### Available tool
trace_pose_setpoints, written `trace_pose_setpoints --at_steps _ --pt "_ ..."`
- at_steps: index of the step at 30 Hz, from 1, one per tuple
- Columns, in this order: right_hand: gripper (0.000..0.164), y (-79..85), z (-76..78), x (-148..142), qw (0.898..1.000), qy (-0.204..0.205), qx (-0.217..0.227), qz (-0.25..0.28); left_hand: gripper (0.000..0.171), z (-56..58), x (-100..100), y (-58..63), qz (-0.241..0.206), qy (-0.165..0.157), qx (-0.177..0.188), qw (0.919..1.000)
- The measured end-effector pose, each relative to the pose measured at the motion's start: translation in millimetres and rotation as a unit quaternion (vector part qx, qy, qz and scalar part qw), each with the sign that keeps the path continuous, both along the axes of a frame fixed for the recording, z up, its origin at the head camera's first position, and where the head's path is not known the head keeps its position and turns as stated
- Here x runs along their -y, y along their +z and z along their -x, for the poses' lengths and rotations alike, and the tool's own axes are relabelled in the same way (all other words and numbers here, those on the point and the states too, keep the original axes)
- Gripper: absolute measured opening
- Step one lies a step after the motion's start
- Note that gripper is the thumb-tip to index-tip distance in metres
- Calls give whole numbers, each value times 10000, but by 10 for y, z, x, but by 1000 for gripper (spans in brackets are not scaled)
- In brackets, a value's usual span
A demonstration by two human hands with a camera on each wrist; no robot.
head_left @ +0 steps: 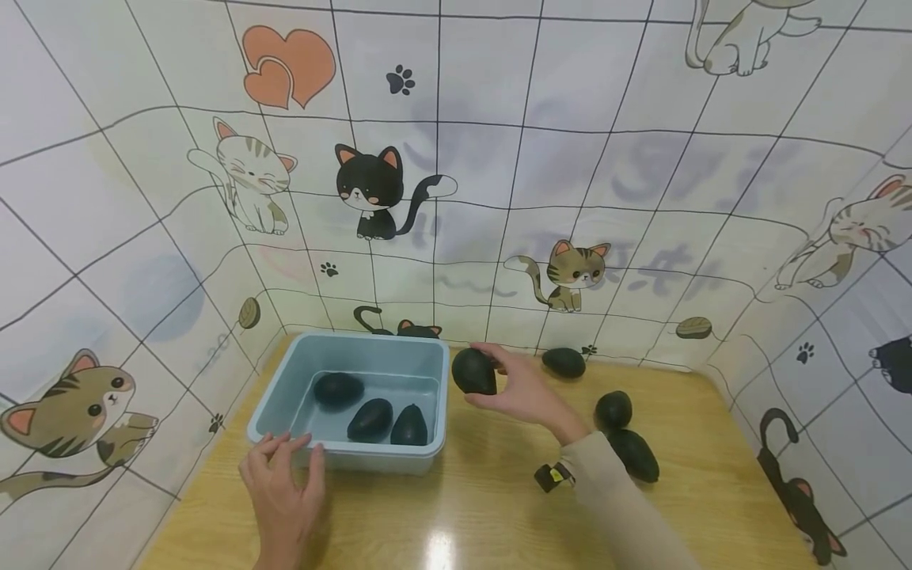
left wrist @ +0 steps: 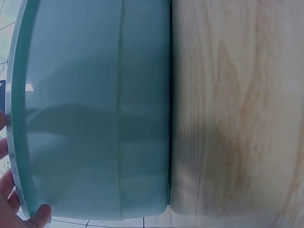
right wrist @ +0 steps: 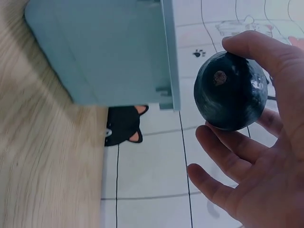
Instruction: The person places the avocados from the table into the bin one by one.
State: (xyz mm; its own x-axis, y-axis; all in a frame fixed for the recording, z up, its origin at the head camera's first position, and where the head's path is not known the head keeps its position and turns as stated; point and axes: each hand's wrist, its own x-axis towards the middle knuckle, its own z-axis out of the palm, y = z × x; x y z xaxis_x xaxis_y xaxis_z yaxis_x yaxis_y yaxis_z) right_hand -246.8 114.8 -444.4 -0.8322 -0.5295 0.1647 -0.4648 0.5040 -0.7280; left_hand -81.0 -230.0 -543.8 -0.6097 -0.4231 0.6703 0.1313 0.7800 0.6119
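Observation:
My right hand (head_left: 523, 389) holds a dark green avocado (head_left: 473, 371) between thumb and fingers, up off the table, just right of the light blue plastic bin (head_left: 443, 396). In the right wrist view the held avocado (right wrist: 230, 90) shows its round end with a brown stem scar. My left hand (head_left: 283, 483) grips the bin's front rim near its left corner, fingers over the edge and thumb against the outer wall. Inside the bin lie three avocados: one at the back left (head_left: 338, 390), one in the middle (head_left: 370, 420) and one at the right (head_left: 409, 426).
To the right on the wooden table (head_left: 492, 507) lie three more avocados: one by the back wall (head_left: 564, 362), one rounder-looking (head_left: 613, 410), and a longer one (head_left: 634, 455) touching it. Tiled walls with cat drawings (head_left: 374, 190) close off the back and both sides.

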Motion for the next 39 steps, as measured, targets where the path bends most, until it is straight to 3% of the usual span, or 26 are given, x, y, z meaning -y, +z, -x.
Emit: trace_pose_setpoints --at_steps 6,21,39 --pt "82 35 -16 155 9995 311 -16 86 22 1 -4 12 -46 59 148 9999" --pt "83 195 -118 493 9959 894 -44 -98 23 9 -2 3 100 30 -191 9998" --pt "85 392 -164 837 9905 1225 -142 -604 23 2 6 9 0 13 76 10000"
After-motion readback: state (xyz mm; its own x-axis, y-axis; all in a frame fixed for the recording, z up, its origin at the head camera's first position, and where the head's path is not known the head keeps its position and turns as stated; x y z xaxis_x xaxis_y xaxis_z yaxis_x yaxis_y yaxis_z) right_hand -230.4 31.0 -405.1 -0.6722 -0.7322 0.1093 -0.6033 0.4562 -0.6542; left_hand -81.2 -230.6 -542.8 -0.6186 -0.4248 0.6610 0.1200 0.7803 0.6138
